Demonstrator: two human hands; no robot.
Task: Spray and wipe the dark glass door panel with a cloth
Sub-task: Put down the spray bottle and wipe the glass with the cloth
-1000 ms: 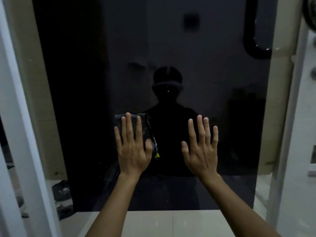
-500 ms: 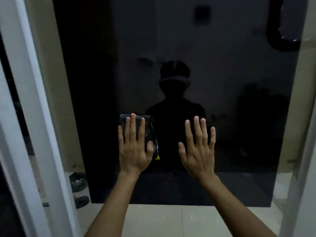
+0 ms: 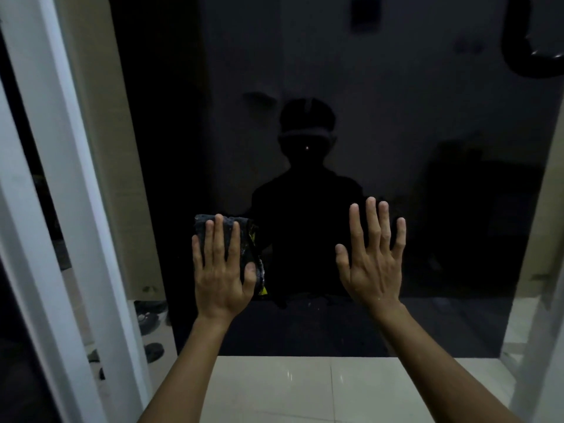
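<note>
Cloth [image 3: 244, 239] pressed on glass panel [image 3: 366, 87] under flat left hand [image 3: 221, 270]; right hand [image 3: 370, 261] spread, empty.

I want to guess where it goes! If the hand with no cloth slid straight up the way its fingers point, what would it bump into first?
Probably nothing soon: above the right hand there is only bare dark glass door panel. The black handle sits farther right.

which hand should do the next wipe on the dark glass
Left. The left hand already presses the cloth flat against the glass panel; the right hand is bare, fingers spread.
</note>
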